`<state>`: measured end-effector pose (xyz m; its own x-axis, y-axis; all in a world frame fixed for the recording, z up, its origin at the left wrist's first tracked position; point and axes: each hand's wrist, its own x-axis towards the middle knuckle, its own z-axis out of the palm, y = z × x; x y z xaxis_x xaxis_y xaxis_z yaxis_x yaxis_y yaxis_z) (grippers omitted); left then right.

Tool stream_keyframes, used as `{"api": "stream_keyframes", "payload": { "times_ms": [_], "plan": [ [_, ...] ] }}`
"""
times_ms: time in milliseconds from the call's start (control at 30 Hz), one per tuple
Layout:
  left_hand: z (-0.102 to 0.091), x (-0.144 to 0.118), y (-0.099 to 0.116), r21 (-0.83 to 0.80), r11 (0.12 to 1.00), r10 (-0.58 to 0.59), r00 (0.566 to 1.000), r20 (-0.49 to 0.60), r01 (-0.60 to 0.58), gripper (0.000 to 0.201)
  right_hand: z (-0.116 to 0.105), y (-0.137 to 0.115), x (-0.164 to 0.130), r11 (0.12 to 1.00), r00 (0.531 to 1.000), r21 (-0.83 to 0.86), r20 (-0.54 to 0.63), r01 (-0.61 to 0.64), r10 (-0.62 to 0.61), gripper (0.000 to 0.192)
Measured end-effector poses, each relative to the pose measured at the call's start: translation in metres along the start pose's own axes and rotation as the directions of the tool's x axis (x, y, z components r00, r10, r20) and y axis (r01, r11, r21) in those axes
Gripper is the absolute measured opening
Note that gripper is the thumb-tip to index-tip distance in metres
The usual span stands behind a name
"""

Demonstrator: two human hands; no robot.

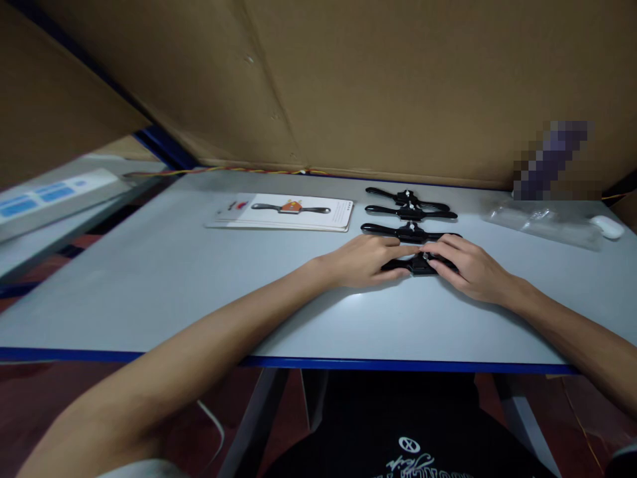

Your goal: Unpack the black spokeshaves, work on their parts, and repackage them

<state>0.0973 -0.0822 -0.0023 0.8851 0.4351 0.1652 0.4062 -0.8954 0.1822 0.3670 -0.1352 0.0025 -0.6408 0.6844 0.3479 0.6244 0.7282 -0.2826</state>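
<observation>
A black spokeshave lies on the table nearest to me, its two handles mostly under my fingers. My left hand is closed around its left handle, with the index finger reaching to the middle. From the other side my right hand grips the right part, thumb and fingertips by the small silver screw. Just beyond my hands lies another black spokeshave. Two more follow farther back: one spokeshave roughly level and a slightly slanted spokeshave close behind it.
White cards printed with a spokeshave lie stacked on the left of the grey table. Clear plastic bags and a white computer mouse are at right. A cardboard wall stands behind, with a yellow-red wire along its foot.
</observation>
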Motion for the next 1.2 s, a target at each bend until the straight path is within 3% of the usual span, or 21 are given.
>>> {"api": "stream_keyframes", "payload": {
  "times_ms": [267, 767, 1200],
  "plan": [
    [-0.002, 0.0, 0.002, -0.045, 0.999, -0.007, 1.0, -0.021, 0.006, 0.064, 0.0, -0.001, 0.0, 1.0, 1.0, -0.007, 0.004, 0.006, -0.006, 0.032],
    [0.007, 0.008, 0.024, -0.076, 0.971, -0.234, 0.967, -0.099, 0.227, 0.055, 0.002, -0.001, 0.002, 1.0, 1.0, -0.024, 0.013, -0.01, 0.011, 0.032],
    [0.008, 0.007, 0.02, -0.121, 0.975, -0.2, 0.974, -0.101, 0.188, 0.055, 0.001, 0.005, 0.003, 0.997, 1.0, 0.077, 0.001, -0.013, 0.013, 0.038]
  ]
}}
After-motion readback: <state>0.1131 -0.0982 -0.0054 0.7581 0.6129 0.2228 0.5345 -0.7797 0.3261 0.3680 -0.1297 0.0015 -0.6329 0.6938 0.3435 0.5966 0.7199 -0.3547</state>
